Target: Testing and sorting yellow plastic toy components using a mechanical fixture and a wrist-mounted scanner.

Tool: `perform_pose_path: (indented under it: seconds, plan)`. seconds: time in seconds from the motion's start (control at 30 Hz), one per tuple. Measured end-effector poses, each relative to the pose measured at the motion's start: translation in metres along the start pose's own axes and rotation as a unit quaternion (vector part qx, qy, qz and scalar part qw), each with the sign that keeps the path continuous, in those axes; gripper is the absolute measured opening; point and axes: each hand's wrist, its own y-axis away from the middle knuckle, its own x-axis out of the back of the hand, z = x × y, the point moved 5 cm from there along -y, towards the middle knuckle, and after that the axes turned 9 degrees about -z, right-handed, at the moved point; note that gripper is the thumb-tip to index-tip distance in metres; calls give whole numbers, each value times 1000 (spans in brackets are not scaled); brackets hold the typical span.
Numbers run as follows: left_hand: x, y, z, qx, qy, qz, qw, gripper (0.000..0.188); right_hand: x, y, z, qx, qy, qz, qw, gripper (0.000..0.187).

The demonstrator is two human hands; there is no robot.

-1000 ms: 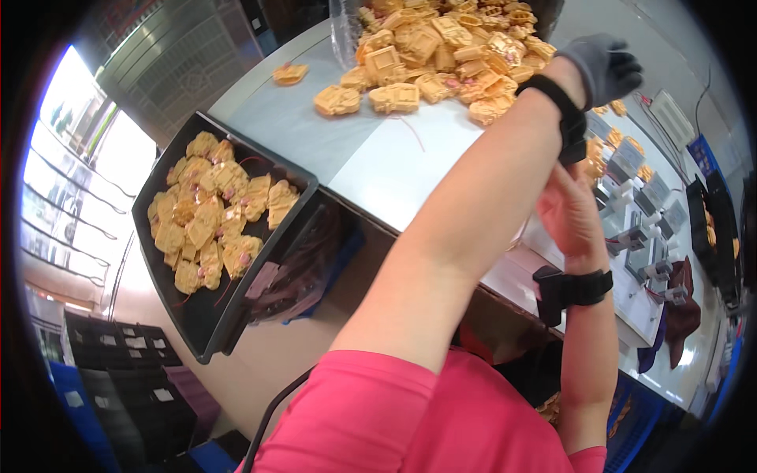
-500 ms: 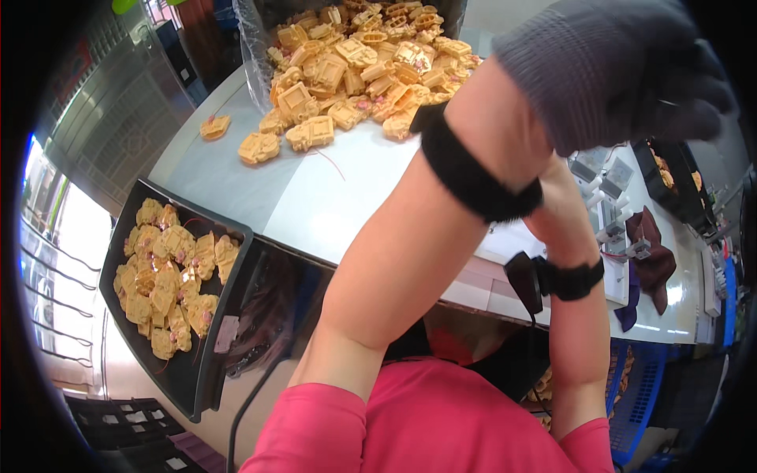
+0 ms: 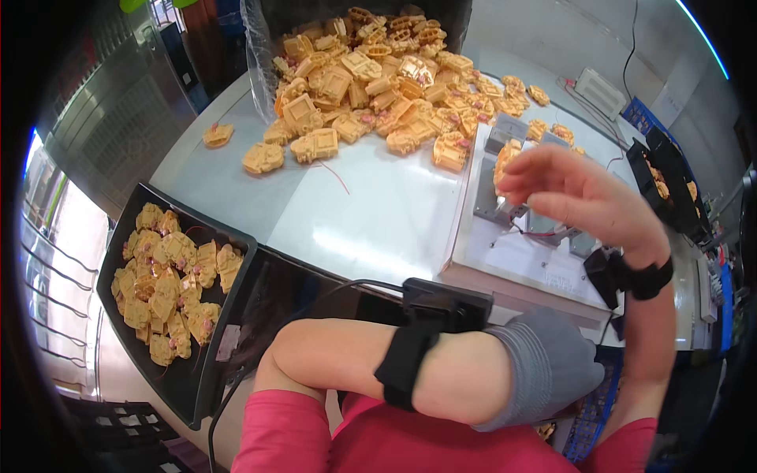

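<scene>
My left hand (image 3: 544, 366), in a grey knit glove, is low in front of the table edge, its forearm bent across my body. Its fingers point right and are mostly hidden; whatever it might hold does not show. My right hand (image 3: 587, 193) is bare and reaches over a white board fixture (image 3: 512, 260) fitted with grey blocks (image 3: 495, 201). Its fingers are curved and the thumb stands apart. The fingertips overlap a yellow moulded plastic piece (image 3: 506, 160) upright at the fixture; whether they touch it I cannot tell.
A heap of yellow plastic pieces (image 3: 355, 79) spills from a dark, plastic-lined box at the back. A black tray (image 3: 213, 347) with similar pieces sits at the left. Black bins (image 3: 670, 189) stand far right; a blue basket (image 3: 595, 410) is below the table. Cables trail from both wrist straps.
My gloved left hand has swung down from the upper right to the table's front edge. My right hand, hidden behind it before, now shows over the fixture.
</scene>
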Motion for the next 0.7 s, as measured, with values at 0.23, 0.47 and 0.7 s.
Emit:
perform_pose_path:
  seconds: [0.23, 0.47, 0.7]
  plan:
    - [-19, -18, -33, 57, -50, 10, 997, 14, -66, -55, -17, -247, 119, -289, 917, 67]
    - [-17, 2, -60, 102, -57, 84, 990, 15, -76, -59, -58, -71, 283, -312, 904, 65]
    - [-9, 31, -96, 172, -63, 157, 970, 17, -81, -64, -95, 139, 448, -208, 859, 43]
